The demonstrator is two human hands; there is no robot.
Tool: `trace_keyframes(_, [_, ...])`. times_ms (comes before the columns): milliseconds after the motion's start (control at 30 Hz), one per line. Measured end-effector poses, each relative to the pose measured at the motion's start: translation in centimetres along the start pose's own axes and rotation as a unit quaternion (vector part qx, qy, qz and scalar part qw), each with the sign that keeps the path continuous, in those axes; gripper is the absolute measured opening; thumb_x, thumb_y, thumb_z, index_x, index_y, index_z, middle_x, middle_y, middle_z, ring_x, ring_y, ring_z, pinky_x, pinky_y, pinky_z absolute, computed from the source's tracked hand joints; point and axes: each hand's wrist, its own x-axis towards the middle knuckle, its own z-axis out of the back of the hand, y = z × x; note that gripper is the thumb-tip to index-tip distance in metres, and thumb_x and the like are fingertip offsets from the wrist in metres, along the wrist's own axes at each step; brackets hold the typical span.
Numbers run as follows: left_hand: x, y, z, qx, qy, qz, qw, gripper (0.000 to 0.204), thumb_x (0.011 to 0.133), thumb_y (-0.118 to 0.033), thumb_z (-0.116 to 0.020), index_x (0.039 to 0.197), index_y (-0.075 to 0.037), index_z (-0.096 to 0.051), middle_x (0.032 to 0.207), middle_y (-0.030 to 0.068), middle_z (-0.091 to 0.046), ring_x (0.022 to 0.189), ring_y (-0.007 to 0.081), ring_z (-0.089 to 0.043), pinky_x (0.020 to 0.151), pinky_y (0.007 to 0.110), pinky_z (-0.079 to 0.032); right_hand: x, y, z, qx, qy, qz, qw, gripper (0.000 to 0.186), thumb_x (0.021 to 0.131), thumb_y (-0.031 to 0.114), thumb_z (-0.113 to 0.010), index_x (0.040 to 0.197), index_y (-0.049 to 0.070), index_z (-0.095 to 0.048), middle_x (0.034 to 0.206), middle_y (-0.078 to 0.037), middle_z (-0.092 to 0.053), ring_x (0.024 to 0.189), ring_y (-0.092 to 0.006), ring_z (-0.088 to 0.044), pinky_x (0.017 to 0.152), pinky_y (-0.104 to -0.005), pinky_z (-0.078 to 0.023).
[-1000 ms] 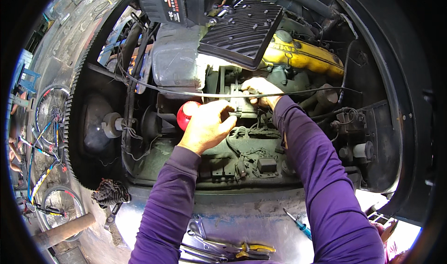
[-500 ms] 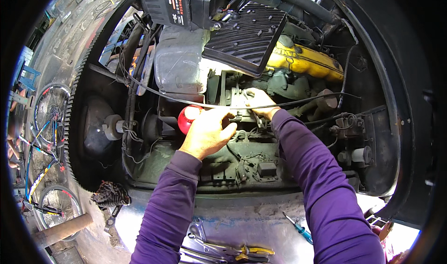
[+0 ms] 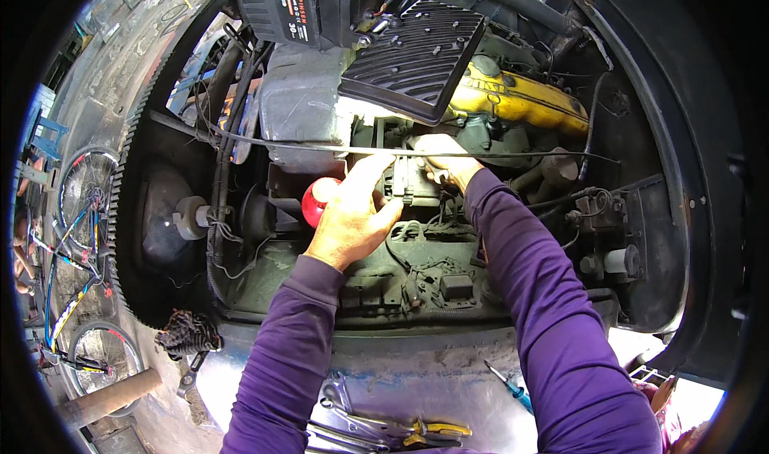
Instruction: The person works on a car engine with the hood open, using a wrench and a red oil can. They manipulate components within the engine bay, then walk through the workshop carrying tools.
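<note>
Both my hands are deep in an open car engine bay. My left hand (image 3: 352, 214) rests its fingers on a small dark engine part (image 3: 404, 183) at the middle of the bay, with a red cap (image 3: 316, 198) just left of it. My right hand (image 3: 444, 162) grips the same part from behind, fingers curled over it. A thin wire (image 3: 521, 154) runs across just above both hands. Both sleeves are purple.
A black ribbed air-filter cover (image 3: 416, 58) and a black battery (image 3: 300, 10) sit at the back, a yellow engine cover (image 3: 517, 102) to the right. Wrenches and yellow-handled pliers (image 3: 432, 431) lie on the front panel, with a blue screwdriver (image 3: 513, 386). Bicycles (image 3: 72, 238) stand left.
The view has shifted closer and lower over the bay. My left hand has slid right from the red cap onto the dark part; my right hand stays on it.
</note>
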Motion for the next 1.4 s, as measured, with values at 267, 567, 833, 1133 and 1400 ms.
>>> trace_keyframes(267, [0.3,-1.2,0.9,-0.130,0.009,0.098,0.987,0.073,0.081,-0.003,-0.070,0.149,0.002,-0.044,0.117,0.0104,-0.073,0.067,0.0051,-0.063,0.062,0.022,-0.052,-0.2,-1.9,0.8,0.037,0.048,-0.072,0.996,0.009,0.091,0.010,-0.058,0.084,0.009,-0.062,0.064,-0.002,-0.056,0.048,-0.0107,-0.047,0.042,-0.0268,-0.037])
trace_keyframes(567, [0.3,-1.1,0.9,-0.159,0.008,0.089,0.983,0.072,0.083,-0.003,-0.068,0.150,0.003,-0.042,0.121,0.0110,-0.072,0.072,0.0054,-0.065,0.064,0.022,-0.052,1.0,-1.9,1.0,0.200,0.073,-0.100,0.972,0.016,0.094,0.020,-0.061,0.085,0.007,-0.062,0.067,-0.003,-0.056,0.050,-0.0103,-0.050,0.038,-0.0236,-0.034])
trace_keyframes(833, [0.6,-1.5,1.7,-0.141,0.070,0.127,0.979,0.078,0.083,0.000,-0.066,0.154,0.004,-0.034,0.123,0.0140,-0.064,0.076,0.0080,-0.061,0.067,0.022,-0.052,-0.3,-7.4,-5.1,-0.456,-0.227,0.229,0.830,0.036,0.087,0.013,-0.061,0.119,-0.004,-0.063,0.125,-0.032,-0.059,0.110,-0.0447,-0.058,0.100,-0.0505,-0.046])
trace_keyframes(1133, [0.2,-0.8,1.4,-0.149,0.061,0.116,0.980,0.077,0.084,-0.002,-0.064,0.154,0.004,-0.033,0.125,0.0144,-0.063,0.076,0.0093,-0.061,0.069,0.024,-0.052,-0.5,-2.4,-1.6,-0.020,0.013,-0.004,1.000,0.008,0.093,0.008,-0.056,0.098,0.004,-0.061,0.064,-0.002,-0.056,0.046,-0.0120,-0.047,0.040,-0.0290,-0.041])
trace_keyframes(1400, [0.3,-0.6,0.8,-0.119,0.017,0.084,0.989,0.075,0.081,0.000,-0.068,0.151,0.002,-0.041,0.123,0.0127,-0.071,0.072,0.0047,-0.066,0.059,0.020,-0.050,1.3,-0.4,2.3,0.313,0.107,-0.179,0.927,0.019,0.095,0.021,-0.059,0.085,0.005,-0.058,0.060,-0.002,-0.048,0.038,-0.0065,-0.029,0.035,-0.0221,-0.026])
